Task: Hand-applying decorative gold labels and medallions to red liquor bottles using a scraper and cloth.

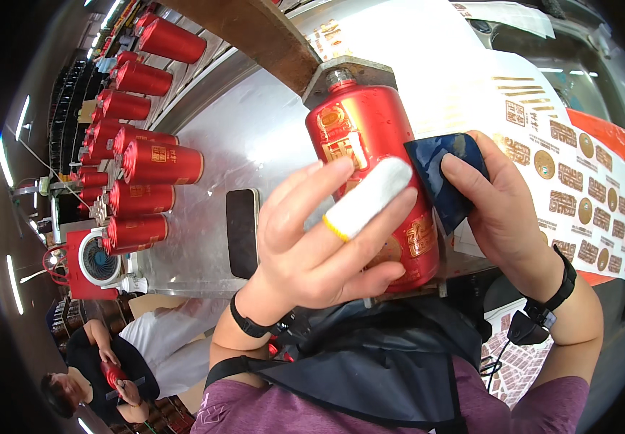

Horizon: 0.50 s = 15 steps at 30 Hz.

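A shiny red bottle [379,119] with gold decals lies in front of me, its clear-topped neck resting in a notched metal holder [379,70] at the far end. My left hand [312,249] is open over the left side of the bottle, fingers spread. One of its fingers wears a white knit finger cover [372,197] with a yellow edge. Whether those fingertips touch the bottle I cannot tell. Pinched between thumb and fingers of my right hand [504,199] is a dark blue flat scraper [439,181], held against or just beside the bottle's right side.
A black phone [242,233] lies on the metal bench left of my left hand. Several red bottles [162,160] stand farther left, near a small fan [100,259]. Printed decal sheets [586,173] cover the right side. A co-worker [113,362] sits at lower left, holding a red object.
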Each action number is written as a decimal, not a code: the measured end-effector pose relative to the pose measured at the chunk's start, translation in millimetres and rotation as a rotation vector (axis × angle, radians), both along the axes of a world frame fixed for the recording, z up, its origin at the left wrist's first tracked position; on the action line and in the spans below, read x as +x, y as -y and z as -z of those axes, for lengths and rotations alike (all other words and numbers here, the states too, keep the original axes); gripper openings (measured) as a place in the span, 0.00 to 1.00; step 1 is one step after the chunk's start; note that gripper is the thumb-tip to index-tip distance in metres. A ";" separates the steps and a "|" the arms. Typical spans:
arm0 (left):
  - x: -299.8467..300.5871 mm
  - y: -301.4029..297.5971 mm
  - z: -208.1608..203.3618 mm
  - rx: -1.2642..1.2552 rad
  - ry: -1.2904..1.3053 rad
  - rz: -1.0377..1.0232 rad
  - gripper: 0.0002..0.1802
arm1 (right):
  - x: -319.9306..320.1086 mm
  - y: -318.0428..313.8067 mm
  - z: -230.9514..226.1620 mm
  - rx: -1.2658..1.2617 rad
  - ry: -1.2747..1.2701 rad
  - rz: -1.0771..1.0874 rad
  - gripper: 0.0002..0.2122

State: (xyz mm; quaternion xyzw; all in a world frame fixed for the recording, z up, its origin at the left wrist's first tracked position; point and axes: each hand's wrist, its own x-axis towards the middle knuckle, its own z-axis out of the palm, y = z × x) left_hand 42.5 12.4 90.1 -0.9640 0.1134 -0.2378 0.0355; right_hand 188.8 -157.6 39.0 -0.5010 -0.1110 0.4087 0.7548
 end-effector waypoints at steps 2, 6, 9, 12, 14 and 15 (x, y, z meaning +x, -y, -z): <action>-6.3 2.0 2.3 -0.002 0.007 0.007 0.29 | -2.1 1.0 0.0 -0.003 -0.011 0.001 0.10; -7.6 4.3 -6.8 0.016 0.001 -0.002 0.29 | -5.8 -0.2 1.4 -0.015 0.002 0.002 0.10; 2.7 1.7 -5.2 -0.010 0.004 -0.001 0.29 | -7.3 -1.1 -2.2 -0.009 -0.007 0.013 0.10; 5.9 7.1 -1.6 -0.052 0.027 0.000 0.31 | -8.3 -1.6 -4.2 0.003 -0.020 0.010 0.10; 3.3 10.9 1.4 -0.115 -0.002 0.031 0.31 | -8.5 -0.5 -0.4 0.002 -0.024 0.005 0.10; -4.0 16.1 -1.5 -0.125 -0.058 0.032 0.31 | -8.5 -0.5 -0.6 0.006 -0.028 0.001 0.10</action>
